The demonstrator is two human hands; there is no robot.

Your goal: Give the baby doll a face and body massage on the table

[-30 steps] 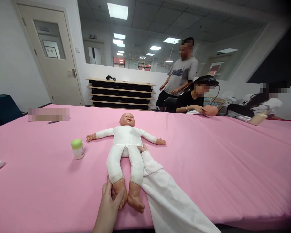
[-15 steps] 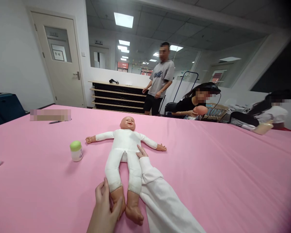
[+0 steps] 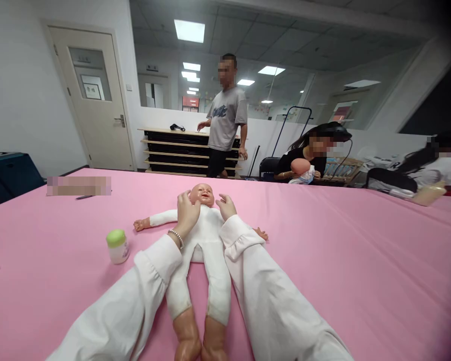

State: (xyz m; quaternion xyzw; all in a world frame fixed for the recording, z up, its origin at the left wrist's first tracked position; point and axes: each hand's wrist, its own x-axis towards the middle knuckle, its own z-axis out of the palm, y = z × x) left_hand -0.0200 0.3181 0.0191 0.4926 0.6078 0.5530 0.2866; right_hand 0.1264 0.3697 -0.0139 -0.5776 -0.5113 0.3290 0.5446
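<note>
jar with a green lid (image 3: 118, 245) stands on the pink table (image 3: 342, 260) at the left, well apart from my hands. beside it, more to the right, the baby doll (image 3: 205, 235) lies on its back in the middle of the table, head away from me, arms spread, bare feet near the lower edge of the view. my left hand (image 3: 187, 214) is at the left side of the doll's head, fingers bent and touching the cheek and neck; it grips nothing fully, it is half closed against the doll. a bead bracelet (image 3: 176, 237) is on this wrist. my right hand (image 3: 226, 206) is just beside the head on the other side, near the shoulder, fingers loosely curled; if it touches the doll, i cannot tell. both my sleeves are white. behind the table a person in a grey shirt (image 3: 226, 118) stands, and further right a seated person holds another doll (image 3: 300, 169).
</note>
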